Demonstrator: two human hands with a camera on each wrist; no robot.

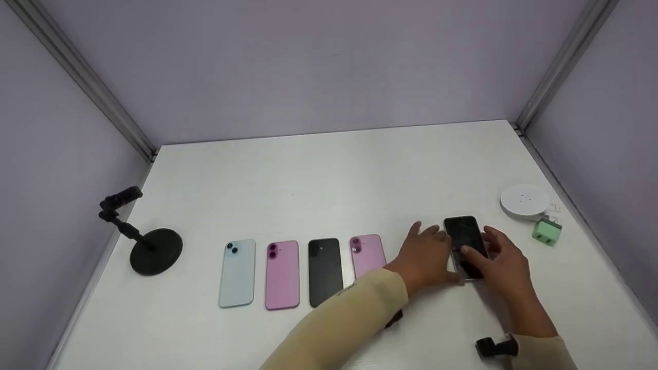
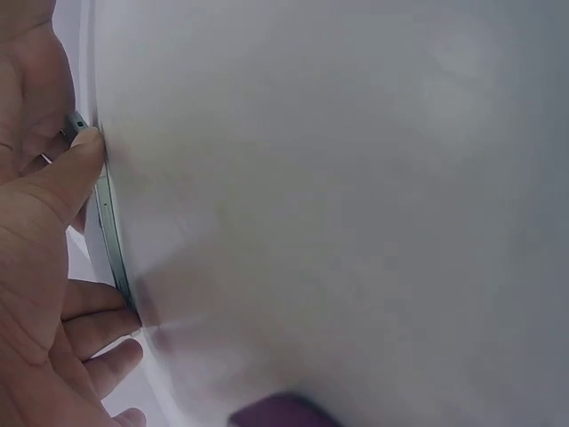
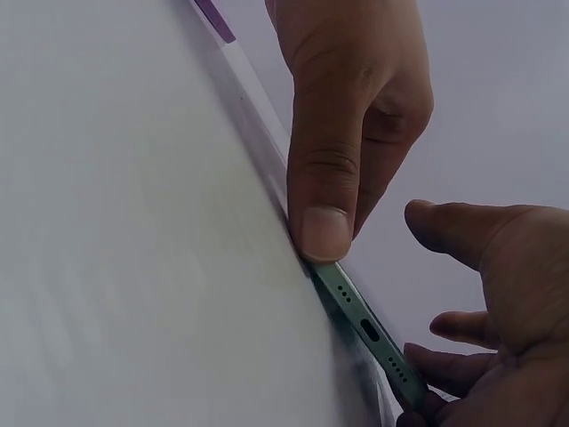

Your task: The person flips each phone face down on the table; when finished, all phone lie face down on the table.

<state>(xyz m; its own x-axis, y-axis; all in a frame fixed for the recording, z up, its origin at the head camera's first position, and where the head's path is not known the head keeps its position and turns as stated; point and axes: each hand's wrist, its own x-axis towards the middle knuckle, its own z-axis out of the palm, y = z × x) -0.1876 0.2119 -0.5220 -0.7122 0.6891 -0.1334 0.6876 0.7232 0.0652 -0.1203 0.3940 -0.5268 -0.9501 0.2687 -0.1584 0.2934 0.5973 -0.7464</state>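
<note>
While both hands pinch the dark-screened phone (image 1: 465, 241) near the table's (image 1: 329, 169) right edge, left hand (image 1: 426, 257) and right hand (image 1: 501, 264) grip its sides

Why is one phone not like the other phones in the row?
Four phones lie back up in a neat row, like the blue phone. The fifth phone lies screen up, apart from the row and slightly askew, with the left hand and right hand at its edges.
</note>
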